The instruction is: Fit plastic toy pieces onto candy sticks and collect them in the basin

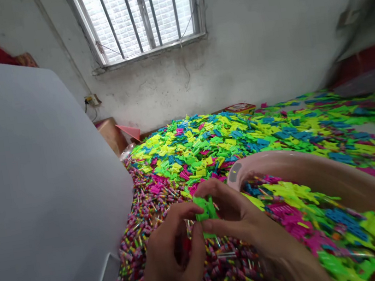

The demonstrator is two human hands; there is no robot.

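Note:
In front of me, both my hands meet at a small bright green plastic piece (206, 210). My right hand (240, 214) pinches it between thumb and fingers from the right. The thumb and forefinger of my left hand (178, 249) close at its left edge, and part of the piece is hidden behind the fingertips. Below the hands lies a thick heap of small multicoloured striped tubes (144, 230). Close by on the right, a pink basin (302, 161) holds flat plastic pieces in yellow, green, magenta and blue, with some tubes among them.
A large pile of similar flat plastic pieces (202, 143) spreads back to the wall and off to the right. A smooth white panel (39, 180) rises at the left. Beyond are a barred window (142, 16), a cardboard box (112, 135) and a wall socket (93, 100).

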